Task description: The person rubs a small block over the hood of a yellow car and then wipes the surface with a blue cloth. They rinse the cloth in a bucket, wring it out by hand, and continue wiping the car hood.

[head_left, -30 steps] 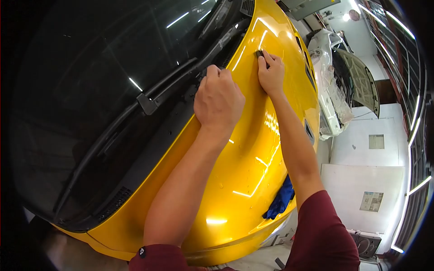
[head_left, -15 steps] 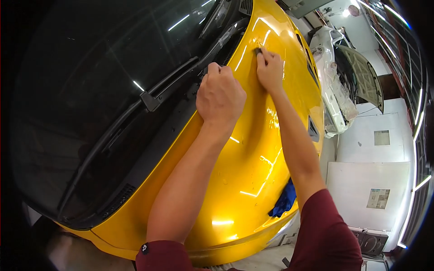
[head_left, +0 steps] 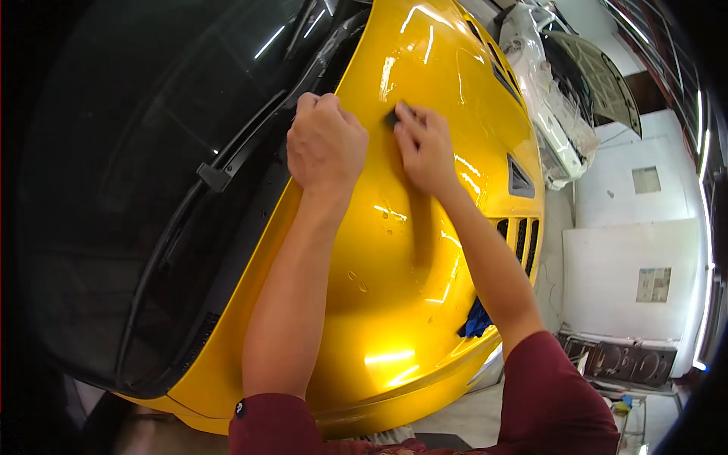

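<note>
A glossy yellow car hood [head_left: 425, 250] fills the middle of the head view, with water drops on its surface. Between the fingers of my right hand [head_left: 426, 148] is a small dark block [head_left: 392, 117], held against the paint. My left hand [head_left: 326, 144] is curled into a fist over the hood's rear edge beside the windshield; its fingertips face away, so I cannot see what they grip, if anything. A blue cloth [head_left: 475, 320] lies near the hood's lower side edge, partly behind my right arm.
Left of the hood are the dark windshield [head_left: 114, 152] and a black wiper arm [head_left: 216, 176]. A vent opening [head_left: 520, 180] sits toward the car's front. Beyond it stands a white car [head_left: 550, 114] with its hood raised, and a white wall panel [head_left: 618, 292].
My right hand has drawn the dark block nearer, down and left across the hood. The view has shifted, showing more of the car's front vents. My left hand stays a fist.
</note>
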`<state>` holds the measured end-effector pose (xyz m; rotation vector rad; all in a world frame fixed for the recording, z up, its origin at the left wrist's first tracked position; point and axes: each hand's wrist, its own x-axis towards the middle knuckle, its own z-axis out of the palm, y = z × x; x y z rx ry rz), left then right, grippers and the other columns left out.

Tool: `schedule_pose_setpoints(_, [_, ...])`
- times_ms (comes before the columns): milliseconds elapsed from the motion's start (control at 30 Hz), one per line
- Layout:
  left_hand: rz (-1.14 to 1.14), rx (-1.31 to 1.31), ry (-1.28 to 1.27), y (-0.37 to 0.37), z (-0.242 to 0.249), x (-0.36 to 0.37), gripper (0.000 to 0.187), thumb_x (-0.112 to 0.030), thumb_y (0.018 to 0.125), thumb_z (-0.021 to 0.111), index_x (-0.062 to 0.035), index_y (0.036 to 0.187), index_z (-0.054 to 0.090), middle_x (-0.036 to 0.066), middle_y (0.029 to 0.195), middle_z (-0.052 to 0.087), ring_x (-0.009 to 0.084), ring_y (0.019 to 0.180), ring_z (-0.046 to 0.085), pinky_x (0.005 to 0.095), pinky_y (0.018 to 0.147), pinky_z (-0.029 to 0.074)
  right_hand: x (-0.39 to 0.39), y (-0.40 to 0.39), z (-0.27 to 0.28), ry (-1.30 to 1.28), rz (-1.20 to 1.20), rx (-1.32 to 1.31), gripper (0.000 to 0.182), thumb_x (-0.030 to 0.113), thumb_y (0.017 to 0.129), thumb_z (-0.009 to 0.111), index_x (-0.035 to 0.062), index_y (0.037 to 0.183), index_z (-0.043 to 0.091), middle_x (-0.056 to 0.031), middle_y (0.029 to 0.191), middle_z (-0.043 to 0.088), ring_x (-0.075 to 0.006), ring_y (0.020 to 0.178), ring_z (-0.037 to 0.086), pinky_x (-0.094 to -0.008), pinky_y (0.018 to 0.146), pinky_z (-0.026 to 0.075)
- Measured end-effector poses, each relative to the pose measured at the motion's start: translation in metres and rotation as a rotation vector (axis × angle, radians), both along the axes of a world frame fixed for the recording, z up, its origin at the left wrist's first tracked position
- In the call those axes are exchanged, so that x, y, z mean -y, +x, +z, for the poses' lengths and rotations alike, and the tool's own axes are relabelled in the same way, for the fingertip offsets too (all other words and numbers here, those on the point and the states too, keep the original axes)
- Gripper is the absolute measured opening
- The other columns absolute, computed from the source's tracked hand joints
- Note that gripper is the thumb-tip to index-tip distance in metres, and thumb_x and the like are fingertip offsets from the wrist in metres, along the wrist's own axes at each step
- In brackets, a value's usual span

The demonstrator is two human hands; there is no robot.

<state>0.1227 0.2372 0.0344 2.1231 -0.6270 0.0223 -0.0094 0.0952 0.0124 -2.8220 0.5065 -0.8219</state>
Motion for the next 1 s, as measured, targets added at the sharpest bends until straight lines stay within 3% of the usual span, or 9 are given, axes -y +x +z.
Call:
schedule_pose_setpoints(167, [0.004, -0.061, -0.008, -0.001, 0.006, 0.001, 0.021, -0.012, 0.094, 0.06, -0.0002, 0.104, 0.074, 0.016, 0.109, 0.07, 0.0385, 0.094, 0.07, 0.0445, 0.085, 0.057, -0.078, -0.13, 0.012, 0.041, 0.185, -0.181, 0.049, 0.007, 0.082, 0.075, 0.0113, 0.131, 0.068, -0.016, 0.132, 0.06, -0.0367, 0.101, 0.061, -0.0426, 0.091, 0.051])
schedule_pose_setpoints(233, [0.008, -0.034, 0.003, -0.001, 0.004, 0.002, 0.021, -0.013, 0.094, 0.06, -0.0002, 0.104, 0.074, 0.016, 0.109, 0.07, 0.0385, 0.094, 0.07, 0.0441, 0.085, 0.057, -0.062, -0.123, 0.013, 0.035, 0.187, -0.172, 0.049, 0.006, 0.082, 0.075, 0.0113, 0.131, 0.068, -0.0158, 0.132, 0.061, -0.0371, 0.1, 0.061, -0.0434, 0.091, 0.051])
schedule_pose_setpoints(333, [0.011, 0.012, -0.01, 0.0, 0.001, 0.004, 0.021, -0.013, 0.094, 0.06, -0.0002, 0.103, 0.074, 0.017, 0.107, 0.07, 0.0387, 0.094, 0.07, 0.0438, 0.085, 0.057, -0.022, -0.051, 0.012, 0.025, 0.152, -0.068, 0.039, 0.013, 0.092, 0.067, 0.0081, 0.131, 0.066, -0.0154, 0.127, 0.062, -0.0377, 0.107, 0.059, -0.0437, 0.095, 0.048])
schedule_pose_setpoints(433, [0.001, 0.05, -0.039, 0.001, 0.001, 0.004, 0.019, -0.011, 0.094, 0.061, 0.0002, 0.101, 0.074, 0.018, 0.103, 0.07, 0.0385, 0.093, 0.069, 0.0431, 0.083, 0.056, -0.016, -0.018, 0.004, 0.034, 0.111, 0.051, 0.038, 0.014, 0.092, 0.068, 0.0083, 0.13, 0.066, -0.0151, 0.126, 0.062, -0.0379, 0.105, 0.058, -0.0442, 0.095, 0.048])
schedule_pose_setpoints(567, [-0.018, 0.063, -0.061, 0.001, 0.0, 0.003, 0.018, -0.009, 0.092, 0.061, 0.0002, 0.1, 0.075, 0.017, 0.101, 0.071, 0.037, 0.091, 0.07, 0.0419, 0.081, 0.056, -0.07, -0.095, 0.016, 0.108, 0.165, -0.114, 0.041, 0.015, 0.089, 0.072, 0.0104, 0.129, 0.067, -0.0145, 0.129, 0.061, -0.0381, 0.105, 0.059, -0.0453, 0.094, 0.049])
schedule_pose_setpoints(667, [-0.02, 0.087, -0.053, 0.0, -0.001, 0.003, 0.018, -0.009, 0.092, 0.061, 0.0011, 0.099, 0.074, 0.016, 0.102, 0.071, 0.0366, 0.09, 0.07, 0.0417, 0.081, 0.056, -0.043, -0.125, 0.007, 0.141, 0.235, -0.12, 0.044, 0.015, 0.087, 0.074, 0.0118, 0.13, 0.066, -0.0147, 0.13, 0.06, -0.0385, 0.104, 0.059, -0.0457, 0.094, 0.049])
schedule_pose_setpoints(800, [-0.028, 0.074, -0.044, -0.003, 0.003, 0.006, 0.017, -0.006, 0.093, 0.061, 0.0036, 0.099, 0.073, 0.016, 0.103, 0.07, 0.0359, 0.089, 0.07, 0.0408, 0.08, 0.057, 0.057, -0.058, 0.0, 0.086, 0.139, -0.003, 0.038, 0.015, 0.093, 0.066, 0.0106, 0.131, 0.065, -0.0158, 0.124, 0.061, -0.0378, 0.11, 0.056, -0.0449, 0.098, 0.046])
schedule_pose_setpoints(900, [-0.034, 0.092, -0.059, -0.002, 0.003, 0.004, 0.017, -0.006, 0.092, 0.061, 0.0033, 0.099, 0.073, 0.017, 0.102, 0.07, 0.035, 0.089, 0.07, 0.0392, 0.08, 0.057, 0.09, -0.016, -0.007, 0.047, -0.08, 0.042, 0.037, 0.015, 0.095, 0.064, 0.009, 0.132, 0.066, -0.0175, 0.127, 0.061, -0.0383, 0.111, 0.057, -0.0459, 0.099, 0.046])
schedule_pose_setpoints(1000, [-0.036, 0.106, -0.085, 0.003, -0.007, 0.005, 0.016, -0.006, 0.091, 0.062, 0.0022, 0.098, 0.074, 0.016, 0.099, 0.07, 0.0341, 0.087, 0.07, 0.0382, 0.079, 0.057, 0.038, -0.032, -0.004, 0.09, -0.047, 0.028, 0.035, 0.016, 0.095, 0.065, 0.0094, 0.129, 0.068, -0.0169, 0.128, 0.061, -0.038, 0.113, 0.058, -0.0461, 0.1, 0.046])
